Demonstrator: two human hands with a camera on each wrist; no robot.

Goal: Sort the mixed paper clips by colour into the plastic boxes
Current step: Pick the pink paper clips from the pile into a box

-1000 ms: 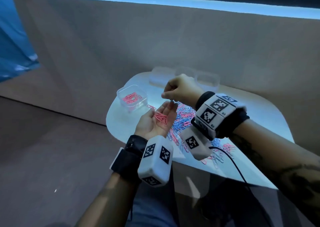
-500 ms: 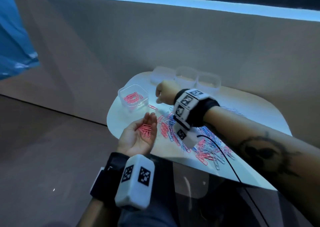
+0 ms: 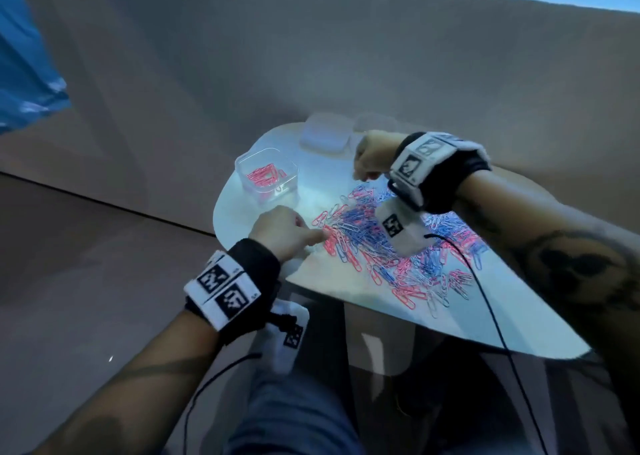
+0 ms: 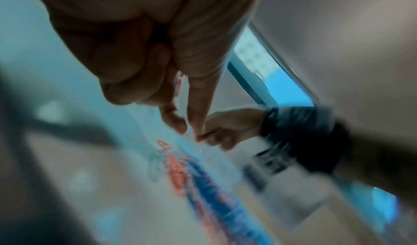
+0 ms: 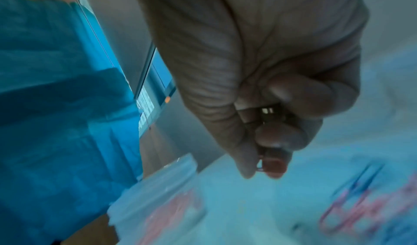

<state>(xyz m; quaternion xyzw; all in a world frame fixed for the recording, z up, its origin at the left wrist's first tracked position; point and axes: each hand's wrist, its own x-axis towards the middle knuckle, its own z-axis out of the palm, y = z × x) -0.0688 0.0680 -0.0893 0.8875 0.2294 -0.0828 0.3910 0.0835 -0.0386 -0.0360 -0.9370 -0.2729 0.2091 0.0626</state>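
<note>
Left hand [image 3: 282, 227] now at clip pile [image 3: 381, 243]

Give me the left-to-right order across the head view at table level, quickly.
Left hand at the table's near-left edge → box with pink clips → mixed clip pile → right hand above the pile's far end.

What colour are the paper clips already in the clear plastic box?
Pink-red, all of them. The paper clips in the clear plastic box show best in the head view.
</note>
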